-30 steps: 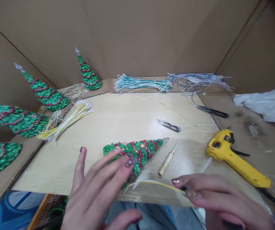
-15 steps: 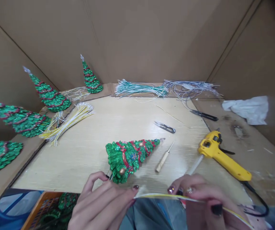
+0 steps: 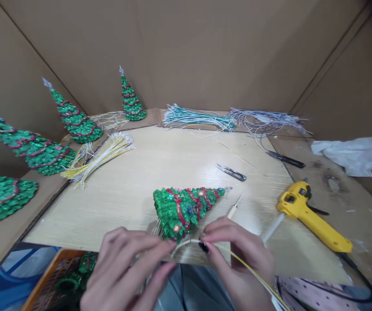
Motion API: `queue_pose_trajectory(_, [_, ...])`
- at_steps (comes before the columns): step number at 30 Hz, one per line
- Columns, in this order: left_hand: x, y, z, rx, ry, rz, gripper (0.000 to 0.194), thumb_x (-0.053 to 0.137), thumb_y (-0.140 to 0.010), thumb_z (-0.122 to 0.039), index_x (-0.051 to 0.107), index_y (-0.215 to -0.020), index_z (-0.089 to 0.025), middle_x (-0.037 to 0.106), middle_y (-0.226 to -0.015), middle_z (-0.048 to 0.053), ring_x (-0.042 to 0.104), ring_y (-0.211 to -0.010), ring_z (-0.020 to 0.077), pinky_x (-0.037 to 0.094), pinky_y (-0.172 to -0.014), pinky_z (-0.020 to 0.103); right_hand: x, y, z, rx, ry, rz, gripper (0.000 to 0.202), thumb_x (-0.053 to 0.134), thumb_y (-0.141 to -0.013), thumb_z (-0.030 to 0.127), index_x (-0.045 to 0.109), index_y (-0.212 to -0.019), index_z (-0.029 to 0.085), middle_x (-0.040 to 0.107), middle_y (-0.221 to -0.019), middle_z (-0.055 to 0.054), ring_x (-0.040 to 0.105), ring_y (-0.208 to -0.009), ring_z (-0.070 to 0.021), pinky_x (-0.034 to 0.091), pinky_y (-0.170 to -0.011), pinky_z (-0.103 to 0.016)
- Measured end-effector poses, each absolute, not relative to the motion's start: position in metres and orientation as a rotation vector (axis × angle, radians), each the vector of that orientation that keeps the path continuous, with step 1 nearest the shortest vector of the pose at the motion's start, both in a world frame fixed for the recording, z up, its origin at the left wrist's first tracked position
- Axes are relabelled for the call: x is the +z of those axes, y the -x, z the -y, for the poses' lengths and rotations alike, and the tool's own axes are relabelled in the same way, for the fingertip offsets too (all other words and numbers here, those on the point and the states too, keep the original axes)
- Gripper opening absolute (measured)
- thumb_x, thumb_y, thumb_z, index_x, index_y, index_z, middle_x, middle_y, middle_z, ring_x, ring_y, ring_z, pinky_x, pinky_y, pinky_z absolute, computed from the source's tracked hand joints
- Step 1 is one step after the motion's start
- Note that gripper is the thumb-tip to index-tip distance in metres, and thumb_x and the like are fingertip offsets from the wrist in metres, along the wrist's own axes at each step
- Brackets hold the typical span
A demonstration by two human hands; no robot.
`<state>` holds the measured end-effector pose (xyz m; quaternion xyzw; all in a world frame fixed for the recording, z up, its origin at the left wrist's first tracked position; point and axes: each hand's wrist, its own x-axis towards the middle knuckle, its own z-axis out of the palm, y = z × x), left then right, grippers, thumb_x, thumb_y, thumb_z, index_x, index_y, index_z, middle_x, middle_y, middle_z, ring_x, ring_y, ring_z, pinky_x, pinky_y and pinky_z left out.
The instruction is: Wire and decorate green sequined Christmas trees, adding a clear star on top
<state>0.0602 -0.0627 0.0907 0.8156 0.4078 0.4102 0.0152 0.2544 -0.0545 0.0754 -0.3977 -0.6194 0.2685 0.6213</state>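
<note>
A green glittery Christmas tree ornament (image 3: 178, 209) with red garlands lies on its side on the table, tip to the right, thin wires coming from its base. Just in front of it, my left hand (image 3: 130, 263) pinches one end of a white and yellow wire (image 3: 247, 267). My right hand (image 3: 238, 259) grips the same wire between thumb and fingers, a short bent stretch showing between the hands. The wire's far part trails down past my right palm. An awl (image 3: 233, 211) with a wooden handle lies behind my right hand, its handle partly hidden.
A yellow glue gun (image 3: 315, 220) lies at right. Thread snips (image 3: 231, 172) and black-handled snips (image 3: 285, 159) are farther back. Wire bundles (image 3: 199, 117) line the back edge; a yellow-white bundle (image 3: 100, 159) and several trees (image 3: 76, 121) stand left. Below is an orange basket (image 3: 45, 276).
My right hand has moved left and up, closer to my left hand, and now covers part of the awl. The wire between them is shorter and bent. The view has shifted slightly.
</note>
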Motion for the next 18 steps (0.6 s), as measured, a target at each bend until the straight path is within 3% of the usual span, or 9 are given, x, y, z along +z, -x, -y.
queue_pose_trajectory(5, [0.071,-0.053,0.06,1.359,-2.063,-1.575,0.013,0.062,-0.093,-0.013,0.068,-0.094,-0.025,0.065,-0.082,-0.003,0.058,-0.072,0.0132,0.044,-0.064,0.026,0.074,-0.246,0.046,0.48,1.002,1.416,0.016,0.064,-0.085,0.005,0.069,-0.081,0.019,0.072,-0.073,-0.001,0.07,-0.066,-0.0118,0.056,-0.061,-0.02])
queue_pose_trajectory(12, [0.056,-0.058,0.049,1.308,-1.989,-1.462,0.019,0.063,-0.091,-0.01,0.073,-0.098,-0.025,0.065,-0.076,-0.003,0.06,-0.069,0.0127,0.048,-0.062,0.021,0.065,-0.242,0.04,0.415,1.075,1.504,0.016,0.062,-0.089,0.006,0.066,-0.085,0.021,0.071,-0.077,0.0,0.068,-0.071,-0.0125,0.055,-0.062,-0.022])
queue_pose_trajectory(18, [0.054,-0.062,0.049,1.336,-1.909,-1.44,0.016,0.062,-0.09,-0.011,0.074,-0.089,-0.023,0.067,-0.076,-0.001,0.063,-0.071,0.0138,0.051,-0.063,0.02,0.067,-0.243,0.039,0.343,1.064,1.562,0.016,0.062,-0.089,0.005,0.064,-0.088,0.021,0.07,-0.079,0.001,0.068,-0.073,-0.0112,0.055,-0.065,-0.02])
